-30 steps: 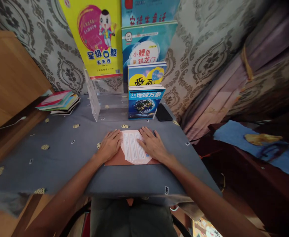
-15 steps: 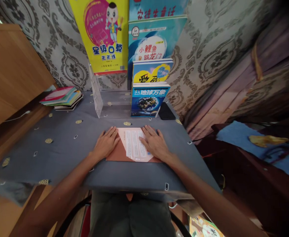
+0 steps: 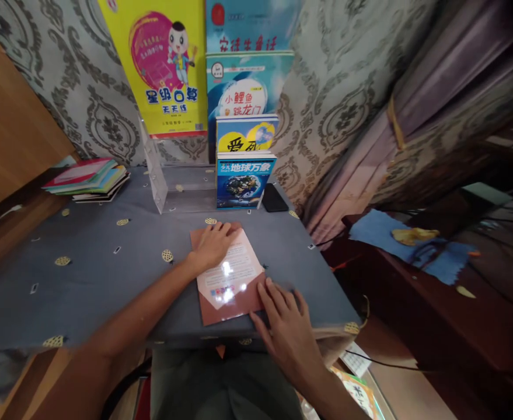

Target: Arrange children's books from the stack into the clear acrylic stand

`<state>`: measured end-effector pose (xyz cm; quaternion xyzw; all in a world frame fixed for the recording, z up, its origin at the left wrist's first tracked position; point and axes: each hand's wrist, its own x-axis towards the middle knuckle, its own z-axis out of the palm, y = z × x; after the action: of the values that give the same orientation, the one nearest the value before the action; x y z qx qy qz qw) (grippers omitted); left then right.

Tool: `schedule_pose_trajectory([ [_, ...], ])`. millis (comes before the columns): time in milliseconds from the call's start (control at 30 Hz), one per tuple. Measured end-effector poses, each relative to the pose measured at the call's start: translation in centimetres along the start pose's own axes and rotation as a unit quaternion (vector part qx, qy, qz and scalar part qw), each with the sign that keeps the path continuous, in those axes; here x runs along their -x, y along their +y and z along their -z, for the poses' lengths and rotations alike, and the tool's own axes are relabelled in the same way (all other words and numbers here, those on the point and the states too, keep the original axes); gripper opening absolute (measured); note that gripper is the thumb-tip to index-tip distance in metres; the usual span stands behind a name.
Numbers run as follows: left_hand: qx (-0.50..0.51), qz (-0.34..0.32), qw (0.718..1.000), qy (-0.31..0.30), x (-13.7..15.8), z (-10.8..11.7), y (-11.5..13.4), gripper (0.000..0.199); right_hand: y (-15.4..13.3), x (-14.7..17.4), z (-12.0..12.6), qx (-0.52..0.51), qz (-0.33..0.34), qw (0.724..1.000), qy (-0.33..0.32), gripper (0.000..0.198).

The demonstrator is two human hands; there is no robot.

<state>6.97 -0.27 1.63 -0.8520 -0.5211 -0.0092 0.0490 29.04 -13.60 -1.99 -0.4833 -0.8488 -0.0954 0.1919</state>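
Observation:
A thin reddish-brown book with a pale panel of print lies on the grey tablecloth before me, its long side running away from me and slightly tilted. Light glares off its glossy cover. My left hand rests flat across its upper part, fingers stretched. At the book's lower right edge is my right hand, fingers extended and thumb apart, the fingertips touching the edge. Beyond the book stands a clear acrylic rack holding a blue book with a globe picture in front of several others.
A yellow workbook stands on the rack's left side. Several books lie stacked at the back left. A black phone is right of the rack. A blue cloth covers part of a dark surface on the right.
The book has turned from lying sideways to lengthwise. My left hand has moved onto its upper part, and my right hand has come down to its lower right edge. The view has shifted right.

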Motion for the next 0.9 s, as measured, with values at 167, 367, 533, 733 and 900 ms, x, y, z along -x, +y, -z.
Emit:
schedule_pose_trajectory([
  [167, 0.025, -0.017, 0.999, 0.035, -0.3, -0.9, 0.8, 0.053, -0.9, 0.7, 0.8, -0.024, 0.001, 1.000, 0.013, 0.041],
  [367, 0.101, 0.002, 0.993, 0.067, -0.3, -2.5, -0.3, 0.046, 2.1, -2.8, 2.0, -0.111, -0.004, 0.994, -0.023, 0.031],
  [533, 0.173, -0.047, 0.980, 0.083, 0.4, -3.8, -1.5, 0.044, 3.1, -9.3, -0.1, -0.217, 0.003, 0.974, -0.065, 0.041],
  [733, 0.218, -0.093, 0.966, 0.106, 0.8, -3.8, -2.2, 0.053, 1.1, -14.9, -5.3, -0.291, 0.034, 0.952, -0.091, 0.063],
  [900, 0.191, -0.078, 0.975, 0.078, 1.4, -2.6, -2.1, 0.051, 1.2, -15.0, -6.6, -0.269, 0.024, 0.958, -0.093, 0.066],
])
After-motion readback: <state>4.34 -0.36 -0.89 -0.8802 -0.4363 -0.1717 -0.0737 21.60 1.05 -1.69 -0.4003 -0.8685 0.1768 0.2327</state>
